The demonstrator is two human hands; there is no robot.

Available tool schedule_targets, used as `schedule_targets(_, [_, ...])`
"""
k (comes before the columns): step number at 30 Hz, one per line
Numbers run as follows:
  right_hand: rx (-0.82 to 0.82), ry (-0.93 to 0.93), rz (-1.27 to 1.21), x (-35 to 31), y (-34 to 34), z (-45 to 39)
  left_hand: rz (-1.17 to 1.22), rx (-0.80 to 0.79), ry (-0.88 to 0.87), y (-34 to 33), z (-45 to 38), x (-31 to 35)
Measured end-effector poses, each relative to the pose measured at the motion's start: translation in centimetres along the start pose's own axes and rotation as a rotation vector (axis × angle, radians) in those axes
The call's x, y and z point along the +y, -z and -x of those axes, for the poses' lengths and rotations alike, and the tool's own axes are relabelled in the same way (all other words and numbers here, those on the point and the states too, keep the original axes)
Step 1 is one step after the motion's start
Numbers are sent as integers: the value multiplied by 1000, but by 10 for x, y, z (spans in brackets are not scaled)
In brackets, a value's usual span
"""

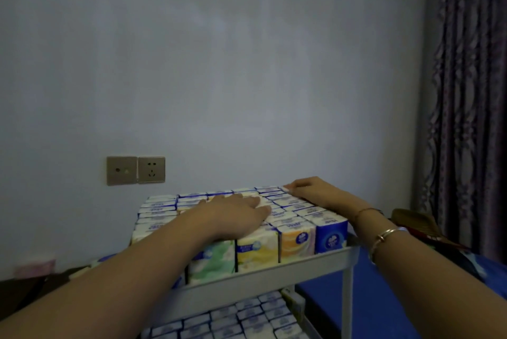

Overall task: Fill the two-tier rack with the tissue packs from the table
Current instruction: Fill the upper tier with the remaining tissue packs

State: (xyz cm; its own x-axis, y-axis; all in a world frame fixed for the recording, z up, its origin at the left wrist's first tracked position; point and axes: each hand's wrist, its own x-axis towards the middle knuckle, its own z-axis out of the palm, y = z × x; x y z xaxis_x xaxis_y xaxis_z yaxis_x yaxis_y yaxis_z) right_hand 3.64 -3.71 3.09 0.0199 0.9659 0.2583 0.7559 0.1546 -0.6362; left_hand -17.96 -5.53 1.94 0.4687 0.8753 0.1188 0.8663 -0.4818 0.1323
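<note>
Dimly, small printed tissue packs are seen crammed upright on both tiers of the pale grey two-tier rack; their labels are too blurred to be read. The left hand is laid flat, fingers spread, on the top-tier packs. The right hand is pressed open at the far corner, nothing clasped. The lower tier is cut off.

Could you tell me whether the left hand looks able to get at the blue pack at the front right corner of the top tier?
Probably yes. The left hand lies flat on the packs beside it, and nothing covers the blue pack; the right hand rests farther back.
</note>
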Motion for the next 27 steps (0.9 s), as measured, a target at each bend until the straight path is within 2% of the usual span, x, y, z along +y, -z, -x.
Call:
schedule_targets(3, [-68, -68, 68, -7, 3, 5, 12, 14, 7, 1, 1, 1])
schedule_targets(4, [-79, -98, 18, -5, 2, 8, 22, 29, 1, 2, 3, 4])
schedule_targets(6, [-88, -189, -229, 0, 3, 22, 77, 108, 1, 5, 15, 13])
schedule_targets(7, [-74, -228, -390, 5, 3, 25, 89, 199, 5, 8, 17, 15])
schedule_targets(9, [30, -253, -678, 20, 5, 28, 68, 405, 21, 14, 23, 17])
schedule_targets(10, [102, -236, -740, 26, 7, 34, 69, 479, 25, 18, 31, 18])
schedule_targets(12, [230, -198, -793, 35, 7, 50, 102, 553, 20, 22, 47, 15])
schedule_targets(15, [306, -201, -868, 43, -3, 86, 84, 605, 22, 22, 78, 6])
schedule_targets(18, [339, -242, -882, 50, -29, 124, 74, 666, 22, 12, 113, -6])
schedule_targets(21, [354, -295, -751, 62, -59, 152, 110, 715, 7, -6, 147, -12])
schedule_targets(27, [213, -393, -415, 88, -112, 184, 280, 811, 54, -55, 199, -34])
